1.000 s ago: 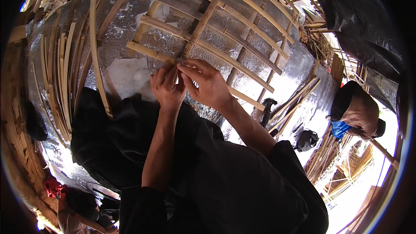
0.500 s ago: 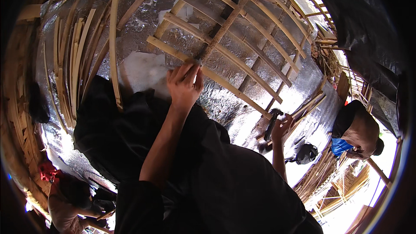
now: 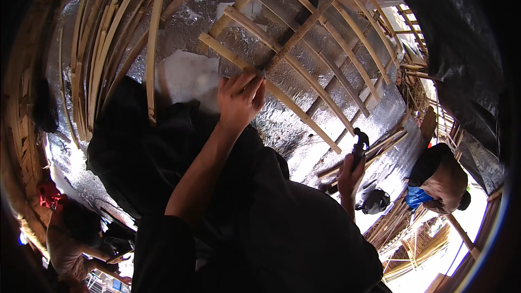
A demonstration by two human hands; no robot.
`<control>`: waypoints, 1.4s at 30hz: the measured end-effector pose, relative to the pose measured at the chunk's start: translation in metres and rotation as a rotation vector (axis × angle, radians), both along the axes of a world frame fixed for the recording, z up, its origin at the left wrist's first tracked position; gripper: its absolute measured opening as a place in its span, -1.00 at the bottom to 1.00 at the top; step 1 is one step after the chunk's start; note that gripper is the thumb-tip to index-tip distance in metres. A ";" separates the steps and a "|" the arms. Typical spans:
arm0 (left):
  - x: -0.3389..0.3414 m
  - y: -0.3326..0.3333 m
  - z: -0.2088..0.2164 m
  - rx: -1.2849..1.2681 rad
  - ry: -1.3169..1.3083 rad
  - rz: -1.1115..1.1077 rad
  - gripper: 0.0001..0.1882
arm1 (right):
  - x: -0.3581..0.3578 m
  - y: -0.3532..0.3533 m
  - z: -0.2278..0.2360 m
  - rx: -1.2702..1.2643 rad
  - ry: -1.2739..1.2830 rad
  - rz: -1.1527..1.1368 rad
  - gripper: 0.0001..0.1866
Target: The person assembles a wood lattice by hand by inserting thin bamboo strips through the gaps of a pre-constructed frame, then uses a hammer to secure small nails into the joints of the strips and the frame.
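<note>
A bamboo lattice (image 3: 304, 38) of pale slats crossed by one long central pole (image 3: 309, 21) lies on silver foil sheeting (image 3: 336, 103). My left hand (image 3: 239, 97) is raised to the lowest slat (image 3: 293, 106), where it meets the pole's end, and its fingers are pinched shut on that crossing. My right hand (image 3: 351, 172) is low at the right, away from the lattice. It is closed around a dark hand tool (image 3: 359, 142) that points upward. My dark clothing fills the lower middle of the view.
A bundle of curved bamboo strips (image 3: 103, 54) stands at the left. One person (image 3: 442, 176) crouches at the lower right near a dark round object (image 3: 375, 201) and stacked bamboo (image 3: 418, 239). Another person (image 3: 70, 233) is at the lower left. Black sheeting (image 3: 461, 32) hangs at the upper right.
Both hands were together at the slat crossing. My right hand has since dropped down to the right and now holds a dark tool. My left hand stays at the crossing.
</note>
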State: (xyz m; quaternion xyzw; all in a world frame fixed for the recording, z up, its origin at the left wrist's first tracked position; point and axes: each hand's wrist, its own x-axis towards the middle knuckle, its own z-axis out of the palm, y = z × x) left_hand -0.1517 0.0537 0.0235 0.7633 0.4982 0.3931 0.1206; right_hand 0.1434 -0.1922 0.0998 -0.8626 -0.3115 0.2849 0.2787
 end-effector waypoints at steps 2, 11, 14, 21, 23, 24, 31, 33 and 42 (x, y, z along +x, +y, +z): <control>-0.004 -0.002 0.000 -0.013 -0.002 -0.001 -0.80 | -0.045 0.055 0.015 0.035 -0.022 0.318 -0.79; -0.002 0.000 0.003 0.003 -0.054 0.010 -0.80 | -0.142 0.178 0.040 0.384 -0.035 0.688 -0.68; -0.003 0.000 0.003 -0.003 -0.054 0.006 -0.78 | -0.138 0.183 0.015 0.212 -0.084 0.828 -0.63; -0.003 0.001 0.001 -0.009 -0.099 0.022 -0.75 | -0.141 0.174 0.024 0.453 -0.120 0.686 -0.68; -0.003 0.000 0.001 -0.021 -0.096 0.021 -0.75 | -0.141 0.180 0.010 0.212 -0.126 0.818 -0.67; -0.005 -0.002 0.001 -0.031 -0.080 0.025 -0.75 | -0.141 0.186 0.008 0.122 -0.101 0.880 -0.66; -0.004 -0.008 -0.006 -0.035 -0.110 0.043 -0.77 | -0.142 0.180 0.004 0.225 -0.126 0.843 -0.70; -0.005 -0.001 -0.005 -0.035 -0.102 0.050 -0.77 | -0.142 0.184 0.013 0.221 -0.071 0.781 -0.73; 0.001 -0.008 -0.013 -0.057 -0.164 0.064 -0.78 | -0.122 0.241 -0.037 0.158 -0.095 0.500 -0.67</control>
